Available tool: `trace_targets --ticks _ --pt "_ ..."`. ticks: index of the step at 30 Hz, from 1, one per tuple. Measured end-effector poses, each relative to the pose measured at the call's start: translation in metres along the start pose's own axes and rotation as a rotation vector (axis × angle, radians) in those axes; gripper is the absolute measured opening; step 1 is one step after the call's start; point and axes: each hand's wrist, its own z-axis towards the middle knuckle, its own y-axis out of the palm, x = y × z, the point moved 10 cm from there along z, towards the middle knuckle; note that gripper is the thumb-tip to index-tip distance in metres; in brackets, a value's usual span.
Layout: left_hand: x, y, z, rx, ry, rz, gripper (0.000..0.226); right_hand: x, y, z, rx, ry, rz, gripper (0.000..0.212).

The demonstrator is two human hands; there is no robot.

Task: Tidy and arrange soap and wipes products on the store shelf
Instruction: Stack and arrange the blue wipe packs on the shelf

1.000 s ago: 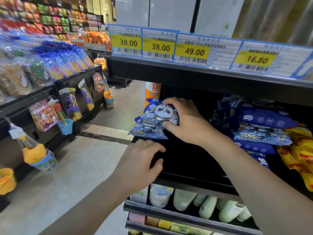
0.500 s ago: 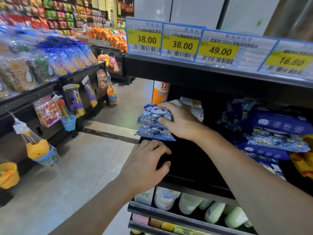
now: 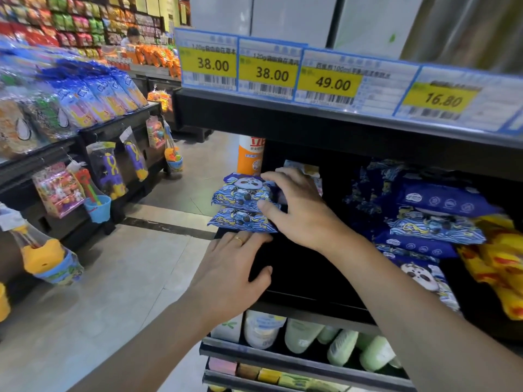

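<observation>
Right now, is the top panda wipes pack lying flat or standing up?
Lying flat. The top panda pack rests on another blue pack, with the right hand on it.

Two wipes packs [image 3: 243, 203] at the shelf's left end are printed in blue with white-and-yellow wave patterns and a black-and-white panda face. Yellow price tags [image 3: 328, 82] are edged in blue. Far right packs [image 3: 501, 261] are yellow and red.
</observation>
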Motion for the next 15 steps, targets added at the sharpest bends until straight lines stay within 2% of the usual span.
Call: trace_targets --ticks 4,8,12,15 --pt "0.026 0.006 0.011 -0.012 0.034 -0.04 0.043 0.0 -0.042 -0.046 0.134 -0.012 0.061 0.04" --pt "0.054 0.025 0.022 -0.053 0.078 -0.038 0.045 0.012 -0.073 -0.094 0.2 0.005 0.045 0.029" --pt "0.075 0.038 0.028 -0.073 0.109 -0.029 0.044 0.034 -0.093 -0.132 0.185 0.046 -0.047 0.022" --pt "0.08 0.044 0.03 -0.081 0.119 -0.029 0.039 0.057 -0.103 -0.158 0.13 0.097 -0.139 0.027"
